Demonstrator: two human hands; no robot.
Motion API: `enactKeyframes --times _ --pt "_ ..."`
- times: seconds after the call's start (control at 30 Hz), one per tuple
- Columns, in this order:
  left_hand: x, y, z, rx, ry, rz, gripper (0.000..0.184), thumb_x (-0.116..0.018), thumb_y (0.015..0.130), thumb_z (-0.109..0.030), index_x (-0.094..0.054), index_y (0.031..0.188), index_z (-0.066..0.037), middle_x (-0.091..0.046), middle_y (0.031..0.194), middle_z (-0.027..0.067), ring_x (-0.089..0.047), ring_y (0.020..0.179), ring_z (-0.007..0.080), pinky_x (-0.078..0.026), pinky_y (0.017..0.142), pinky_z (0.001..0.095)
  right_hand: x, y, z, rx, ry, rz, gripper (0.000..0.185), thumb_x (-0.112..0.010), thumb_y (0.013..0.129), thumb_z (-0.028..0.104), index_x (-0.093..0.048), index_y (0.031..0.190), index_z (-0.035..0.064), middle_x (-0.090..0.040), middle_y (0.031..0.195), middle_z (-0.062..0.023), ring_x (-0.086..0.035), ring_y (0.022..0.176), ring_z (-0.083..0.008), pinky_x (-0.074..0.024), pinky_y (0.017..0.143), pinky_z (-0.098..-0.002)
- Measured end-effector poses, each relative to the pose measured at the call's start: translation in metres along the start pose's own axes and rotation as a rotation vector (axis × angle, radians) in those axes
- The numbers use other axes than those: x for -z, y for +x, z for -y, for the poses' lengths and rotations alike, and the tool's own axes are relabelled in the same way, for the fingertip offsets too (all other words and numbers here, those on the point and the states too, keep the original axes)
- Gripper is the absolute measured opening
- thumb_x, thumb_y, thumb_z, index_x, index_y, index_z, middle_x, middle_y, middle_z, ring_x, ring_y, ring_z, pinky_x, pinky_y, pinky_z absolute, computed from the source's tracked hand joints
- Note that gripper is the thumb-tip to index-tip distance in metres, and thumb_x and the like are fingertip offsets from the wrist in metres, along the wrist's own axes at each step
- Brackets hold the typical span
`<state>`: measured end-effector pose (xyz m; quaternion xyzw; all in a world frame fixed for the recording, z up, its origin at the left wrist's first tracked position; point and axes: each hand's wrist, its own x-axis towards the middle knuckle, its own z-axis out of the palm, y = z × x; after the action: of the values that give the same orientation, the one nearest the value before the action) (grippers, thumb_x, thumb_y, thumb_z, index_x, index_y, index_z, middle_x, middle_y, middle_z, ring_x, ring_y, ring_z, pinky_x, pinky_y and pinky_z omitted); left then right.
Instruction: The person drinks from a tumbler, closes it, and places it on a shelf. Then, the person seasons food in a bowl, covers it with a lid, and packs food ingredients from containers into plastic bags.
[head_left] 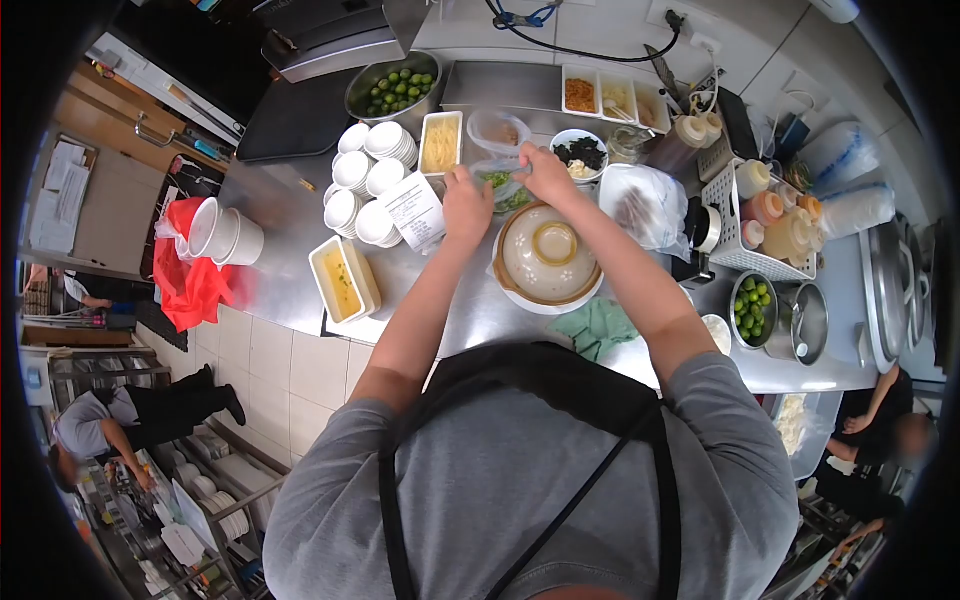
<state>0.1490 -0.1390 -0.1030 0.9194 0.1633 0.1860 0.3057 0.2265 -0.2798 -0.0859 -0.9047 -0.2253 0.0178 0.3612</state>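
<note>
A clear plastic container with chopped greens point(497, 181) stands toward the back of the steel counter. My left hand point(467, 207) is closed at its left side, and my right hand point(546, 176) grips at its right edge, fingers bent. Both hands hide parts of the rim. Just in front of them sits a lidded clay pot point(530, 270) on a white plate. A printed receipt point(413, 210) lies beside my left hand. Behind the greens is another clear tub point(499, 131). Near my right wrist is a white bowl point(579, 153) of dark shreds.
Stacked white cups point(349, 172), a tray of yellow strips point(441, 143) and a tub of yellow liquid point(343, 280) are at left. A green cloth point(597, 328) lies near the front edge. At right stand a bottle basket point(765, 235) and lime bowl point(752, 310). Other people work nearby.
</note>
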Motion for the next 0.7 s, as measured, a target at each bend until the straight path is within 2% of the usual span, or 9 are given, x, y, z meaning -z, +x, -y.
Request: enactKeyframes --times 0.1,0.17,0.37,0.43,0.47,0.53,0.57,0.63,0.7 --pt "0.002 0.01 -0.008 -0.134 0.081 -0.029 0.03 -0.064 0.071 -0.015 -0.046 0.089 0.0 -0.051 0.089 0.0222 -0.056 0.078 0.0401 -0.047 0.064 0.0442 -0.003 0.006 -0.001 0.035 -0.102 0.074 0.015 -0.059 0.071 0.009 -0.056 0.086 0.0074 -0.057 0.086 -0.0176 -0.056 0.084 -0.0341 -0.0446 0.075 -0.0399" --pt "0.003 0.022 -0.015 -0.066 0.226 0.181 0.025 -0.059 0.072 -0.006 -0.049 0.093 0.003 -0.049 0.096 0.0225 -0.058 0.081 0.0376 -0.049 0.07 0.0418 -0.009 0.013 -0.006 0.024 -0.169 0.137 0.013 -0.056 0.071 0.005 -0.059 0.083 0.0073 -0.058 0.085 -0.017 -0.057 0.083 -0.0332 -0.045 0.076 -0.0398" --pt "-0.019 0.045 -0.003 -0.316 0.341 0.102 0.015 -0.054 0.071 0.0 -0.057 0.086 0.001 -0.049 0.096 0.0187 -0.057 0.085 0.0339 -0.05 0.071 0.0396 -0.007 0.025 -0.024 -0.098 -0.064 -0.114 0.018 -0.05 0.069 0.0 -0.063 0.08 0.0054 -0.061 0.076 -0.0142 -0.059 0.078 -0.0322 -0.0465 0.076 -0.0378" --pt "-0.016 0.046 0.0 -0.275 0.321 0.091 0.015 -0.055 0.07 0.001 -0.058 0.085 0.001 -0.048 0.098 0.0184 -0.057 0.086 0.0337 -0.05 0.072 0.0391 0.009 0.02 -0.009 -0.162 -0.004 -0.042 0.031 -0.048 0.072 0.001 -0.059 0.101 0.0068 -0.06 0.086 -0.0153 -0.058 0.087 -0.0287 -0.0458 0.078 -0.0352" --pt "-0.015 0.047 0.001 -0.235 0.302 0.082 0.015 -0.056 0.069 0.001 -0.059 0.084 0.001 -0.048 0.099 0.0182 -0.057 0.086 0.0334 -0.05 0.072 0.0386 0.003 0.023 -0.013 -0.159 -0.001 -0.046 0.031 -0.048 0.072 0.001 -0.059 0.101 0.0068 -0.06 0.086 -0.0153 -0.058 0.087 -0.0287 -0.0458 0.078 -0.0352" --pt "-0.011 0.044 0.0 -0.222 0.298 0.088 0.017 -0.053 0.069 0.003 -0.06 0.085 0.001 -0.049 0.095 0.0183 -0.057 0.084 0.0337 -0.049 0.072 0.0397 -0.025 0.034 -0.034 -0.247 0.386 -0.126 0.048 -0.045 0.076 0.002 -0.04 0.124 0.0082 -0.055 0.1 -0.0176 -0.054 0.099 -0.0253 -0.0445 0.08 -0.0331" --pt "-0.01 0.042 -0.001 -0.207 0.291 0.096 0.02 -0.051 0.07 0.004 -0.061 0.087 0.0 -0.05 0.092 0.0183 -0.057 0.082 0.034 -0.048 0.072 0.0407 -0.037 0.04 -0.041 -0.247 0.388 -0.128 0.048 -0.045 0.076 0.002 -0.04 0.124 0.0082 -0.055 0.1 -0.0176 -0.054 0.099 -0.0253 -0.0445 0.08 -0.0331" --pt "-0.008 0.042 0.001 -0.22 0.279 0.104 0.021 -0.051 0.07 0.005 -0.062 0.087 -0.001 -0.05 0.092 0.0176 -0.058 0.081 0.0339 -0.048 0.072 0.0407 -0.057 0.055 -0.047 -0.457 0.871 -0.036 0.056 -0.044 0.078 0.004 -0.025 0.131 0.0097 -0.049 0.11 -0.0193 -0.048 0.108 -0.0246 -0.0434 0.081 -0.0334" --pt "-0.007 0.045 0.002 -0.229 0.265 0.112 0.021 -0.052 0.069 0.005 -0.062 0.087 -0.002 -0.05 0.092 0.0169 -0.058 0.081 0.0338 -0.048 0.071 0.0408 -0.062 0.068 -0.046 -0.422 0.867 0.035 0.056 -0.045 0.078 0.004 -0.026 0.13 0.009 -0.048 0.113 -0.0197 -0.047 0.109 -0.0264 -0.0433 0.082 -0.0339"
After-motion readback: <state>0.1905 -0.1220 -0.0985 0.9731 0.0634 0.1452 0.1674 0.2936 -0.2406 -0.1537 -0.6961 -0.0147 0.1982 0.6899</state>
